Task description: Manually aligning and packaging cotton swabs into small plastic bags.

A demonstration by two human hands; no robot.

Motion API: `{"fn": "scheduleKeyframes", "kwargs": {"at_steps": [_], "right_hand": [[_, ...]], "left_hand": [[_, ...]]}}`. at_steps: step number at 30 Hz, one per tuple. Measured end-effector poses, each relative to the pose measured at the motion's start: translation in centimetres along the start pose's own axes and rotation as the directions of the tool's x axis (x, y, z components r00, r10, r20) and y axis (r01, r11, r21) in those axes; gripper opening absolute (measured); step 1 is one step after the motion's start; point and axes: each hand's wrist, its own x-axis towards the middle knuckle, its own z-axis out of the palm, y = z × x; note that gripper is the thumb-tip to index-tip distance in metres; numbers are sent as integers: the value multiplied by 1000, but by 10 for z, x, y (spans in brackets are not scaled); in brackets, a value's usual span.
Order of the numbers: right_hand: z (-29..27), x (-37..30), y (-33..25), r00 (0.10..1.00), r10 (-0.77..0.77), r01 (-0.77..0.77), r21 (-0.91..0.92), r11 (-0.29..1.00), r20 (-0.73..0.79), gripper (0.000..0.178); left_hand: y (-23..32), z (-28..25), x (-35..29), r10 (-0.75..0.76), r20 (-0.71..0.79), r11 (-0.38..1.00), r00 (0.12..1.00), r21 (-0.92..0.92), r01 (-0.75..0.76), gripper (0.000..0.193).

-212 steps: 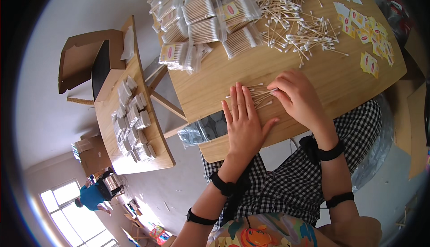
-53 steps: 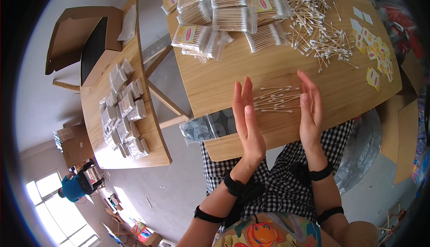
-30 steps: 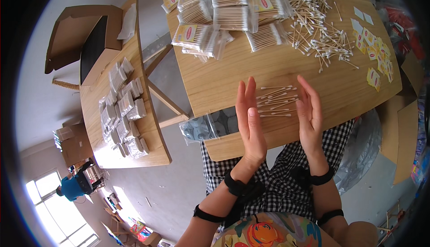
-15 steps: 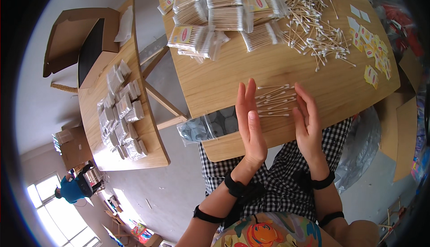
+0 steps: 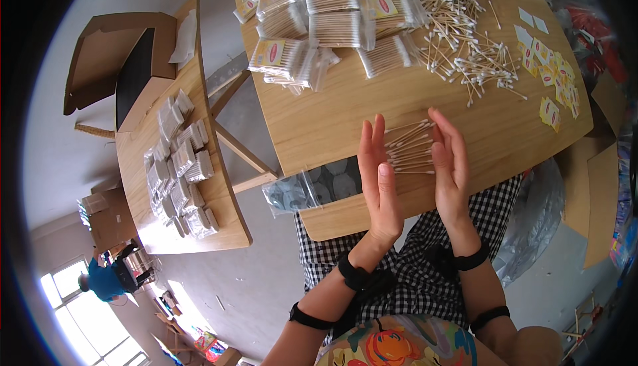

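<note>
A small row of cotton swabs (image 5: 411, 151) lies on the wooden table (image 5: 319, 120) near its front edge, the sticks running roughly crosswise. My left hand (image 5: 381, 190) stands at their left ends, fingers stretched out and thumb raised apart. At the right ends is my right hand (image 5: 452, 177), fingers extended and slightly curved, its palm facing the swabs. Both hands are open, with the swabs between them; the fingertips seem to touch the swab ends, which they partly hide.
Clear bags of swabs (image 5: 335, 27) are stacked at the back, beside a loose swab heap (image 5: 458, 40). Yellow-and-white cards (image 5: 558, 80) lie far right. A plastic bag (image 5: 292, 192) sits at the table's left edge. More packs (image 5: 179, 167) and an open carton (image 5: 143, 67) occupy the left table.
My hands have drawn closer together around the swabs, the left moving right and the right slightly left. The swabs sit closer together at their right ends and fan out more.
</note>
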Motion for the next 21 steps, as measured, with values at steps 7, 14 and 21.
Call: {"fn": "scheduleKeyframes", "kwargs": {"at_steps": [7, 14, 21], "right_hand": [[-4, 39, 6, 999, -25, 22, 107, 994, 27, 44], [-9, 27, 5, 994, 37, -54, 179, 982, 100, 47], [-13, 14, 5, 999, -25, 23, 88, 996, 21, 52]], "left_hand": [[11, 7, 27, 29, 11, 999, 1000, 21, -29, 75], [28, -1, 31, -88, 192, 996, 977, 41, 82, 82], [25, 6, 18, -29, 88, 998, 996, 65, 23, 86]]}}
